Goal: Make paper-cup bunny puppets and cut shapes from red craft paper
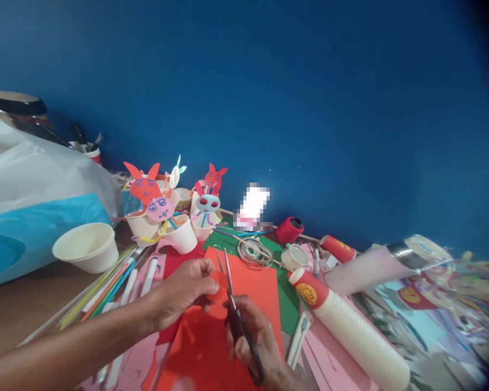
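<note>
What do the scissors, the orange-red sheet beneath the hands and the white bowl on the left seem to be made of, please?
Scissor blades: metal, judging by their grey sheen. Scissor handles: probably plastic, dark and smooth. Orange-red sheet: matte paper or thin card, flat with straight edges. White bowl: perhaps coated paper or plastic; its smooth, pale wall leaves that open.

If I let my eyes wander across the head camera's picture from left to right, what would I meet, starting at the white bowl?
White bowl → left hand → scissors → red spool → stack of paper cups.
</note>
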A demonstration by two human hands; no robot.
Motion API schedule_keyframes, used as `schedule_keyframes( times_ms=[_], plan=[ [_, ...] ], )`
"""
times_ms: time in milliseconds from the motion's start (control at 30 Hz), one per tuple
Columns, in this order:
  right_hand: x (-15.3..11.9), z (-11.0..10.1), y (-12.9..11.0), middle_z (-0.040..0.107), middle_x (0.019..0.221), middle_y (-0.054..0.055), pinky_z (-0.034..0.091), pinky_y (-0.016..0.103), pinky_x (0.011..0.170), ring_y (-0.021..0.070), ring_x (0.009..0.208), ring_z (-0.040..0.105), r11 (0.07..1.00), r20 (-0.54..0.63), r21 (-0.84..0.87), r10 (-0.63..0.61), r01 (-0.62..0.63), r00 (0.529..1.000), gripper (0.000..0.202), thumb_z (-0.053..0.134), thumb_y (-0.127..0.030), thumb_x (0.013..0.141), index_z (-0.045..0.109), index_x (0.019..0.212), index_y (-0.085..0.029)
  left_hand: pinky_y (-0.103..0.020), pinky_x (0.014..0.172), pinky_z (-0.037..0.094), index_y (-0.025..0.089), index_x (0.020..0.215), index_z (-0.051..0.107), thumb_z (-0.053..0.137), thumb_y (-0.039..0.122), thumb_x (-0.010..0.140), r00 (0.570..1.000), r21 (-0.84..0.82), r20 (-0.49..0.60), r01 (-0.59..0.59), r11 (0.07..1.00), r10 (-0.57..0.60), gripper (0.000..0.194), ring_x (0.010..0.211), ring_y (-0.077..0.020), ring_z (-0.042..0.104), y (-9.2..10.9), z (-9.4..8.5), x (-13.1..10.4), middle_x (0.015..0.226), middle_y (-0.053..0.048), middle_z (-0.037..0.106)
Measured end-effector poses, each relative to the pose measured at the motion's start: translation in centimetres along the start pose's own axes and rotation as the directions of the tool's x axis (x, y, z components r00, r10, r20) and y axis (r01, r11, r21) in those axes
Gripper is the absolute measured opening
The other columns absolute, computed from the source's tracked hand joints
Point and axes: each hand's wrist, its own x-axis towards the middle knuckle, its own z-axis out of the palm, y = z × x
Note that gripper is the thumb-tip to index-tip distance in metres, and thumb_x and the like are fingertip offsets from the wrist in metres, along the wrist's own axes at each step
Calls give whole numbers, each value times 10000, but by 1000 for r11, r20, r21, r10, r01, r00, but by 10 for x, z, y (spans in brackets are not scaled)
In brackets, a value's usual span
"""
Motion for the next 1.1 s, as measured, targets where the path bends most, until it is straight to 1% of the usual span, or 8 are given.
schedule_keyframes(
  times_ms=[200,333,500,633,800,933,1100],
  plan=[
    [0,-4,1,492,563,-24,312,178,397,67,415,412,1000,6,11,17,-17,1000,588,597,-613,627,488,997,-169,-201,437,382,180,660,413,514,118,639,999,9,27,-19,1000,18,121,475,-66,428,-4,-5,5,566,67,454],
    [0,-5,2,490,565,-33,321,164,389,56,410,406,998,4,45,45,-45,999,584,629,-589,612,492,999,-174,-199,432,383,187,655,385,517,114,630,999,21,38,-3,1000,3,153,491,-70,447,-6,-8,8,588,61,467],
    [-1,-5,1,495,546,-39,328,152,371,50,388,414,996,-3,54,76,-76,997,585,648,-579,598,499,991,-172,-169,376,314,192,697,381,516,149,656,1000,81,-6,16,997,-16,148,436,-63,483,-5,-8,6,574,78,455],
    [-1,-6,1,499,569,-36,344,153,374,47,391,412,997,-7,40,70,-70,997,572,645,-561,618,490,1007,-172,-164,349,298,190,723,389,519,189,686,1000,85,8,-1,996,0,135,396,-64,502,-5,-7,5,584,83,459],
    [-1,-6,2,489,559,-39,341,162,374,55,389,404,997,-2,19,74,-74,997,579,629,-579,620,483,1008,-176,-153,363,320,159,725,442,522,240,726,999,90,33,-26,996,23,114,390,-27,424,-5,-7,5,589,68,472],
    [0,-5,-1,479,556,-38,335,177,397,68,415,401,997,-15,-40,61,-62,998,600,606,-618,608,488,998,-178,-141,345,299,146,729,486,540,252,719,999,111,31,-34,993,30,120,382,-19,351,-6,-7,5,545,75,436],
    [1,-5,-5,499,581,-18,344,193,429,90,463,425,992,13,-124,38,-36,999,634,549,-666,619,482,1012,-173,-140,334,290,151,689,505,553,258,696,1000,147,13,-10,989,8,117,362,-22,333,-5,-7,5,499,85,403]
  ],
)
